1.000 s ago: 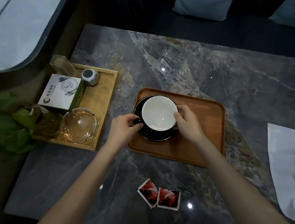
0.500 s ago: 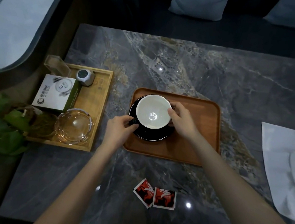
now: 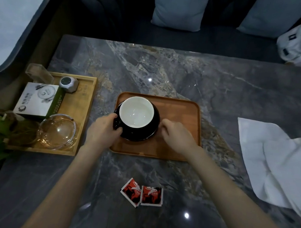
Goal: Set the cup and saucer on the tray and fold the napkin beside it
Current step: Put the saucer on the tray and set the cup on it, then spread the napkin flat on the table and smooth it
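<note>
The right hand (image 3: 176, 135) has come off the cup (image 3: 136, 112) since half a second ago and now rests on the tray (image 3: 179, 115) just right of the saucer (image 3: 153, 131), fingers loosely curled, holding nothing; the left hand (image 3: 104, 129) still pinches the cup's handle at the tray's left edge; cup and saucer sit in the tray's left half, saucer rim close to the left and far edges; the tray's right half is bare wood; right of the tray, well apart, the white napkin (image 3: 271, 161) lies rumpled and unfolded on the table (image 3: 224, 88); in front of the tray lie two red packets (image 3: 142, 193); left of it stands a second wooden tray (image 3: 87, 106).
</note>
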### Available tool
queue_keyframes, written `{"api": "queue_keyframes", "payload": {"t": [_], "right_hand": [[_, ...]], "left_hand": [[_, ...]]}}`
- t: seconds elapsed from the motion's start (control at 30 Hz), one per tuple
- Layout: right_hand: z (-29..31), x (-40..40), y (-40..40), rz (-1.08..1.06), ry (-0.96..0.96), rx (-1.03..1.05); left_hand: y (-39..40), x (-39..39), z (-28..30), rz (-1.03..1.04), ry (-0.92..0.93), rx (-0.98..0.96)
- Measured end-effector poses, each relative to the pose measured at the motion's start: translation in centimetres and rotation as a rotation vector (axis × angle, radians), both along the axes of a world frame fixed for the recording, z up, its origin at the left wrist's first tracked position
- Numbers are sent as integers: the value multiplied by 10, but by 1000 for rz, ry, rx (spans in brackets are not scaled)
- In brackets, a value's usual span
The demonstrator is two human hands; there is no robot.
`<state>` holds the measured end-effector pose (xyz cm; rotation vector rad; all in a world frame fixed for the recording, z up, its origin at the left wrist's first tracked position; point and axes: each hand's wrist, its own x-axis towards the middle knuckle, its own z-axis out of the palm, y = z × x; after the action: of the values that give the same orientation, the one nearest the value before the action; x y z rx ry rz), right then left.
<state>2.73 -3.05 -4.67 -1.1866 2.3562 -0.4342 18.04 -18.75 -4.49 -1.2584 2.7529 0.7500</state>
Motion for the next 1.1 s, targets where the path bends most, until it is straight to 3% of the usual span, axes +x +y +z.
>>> {"api": "queue_keyframes", "payload": {"t": [0.1, 0.27, 0.67, 0.8, 1.1], "right_hand": [[9, -4, 21, 159, 209, 70], [20, -28, 71, 84, 261, 90], [24, -117, 248, -235, 299, -12], [7, -133, 295, -335, 303, -37], [-49, -141, 340, -284, 176, 142]], "left_hand": [[12, -4, 15, 18, 32, -167], [63, -27, 35, -80, 250, -239], [259, -134, 9, -402, 372, -50], [319, -170, -11, -447, 332, 54], [394, -202, -66, -681, -107, 53]]}}
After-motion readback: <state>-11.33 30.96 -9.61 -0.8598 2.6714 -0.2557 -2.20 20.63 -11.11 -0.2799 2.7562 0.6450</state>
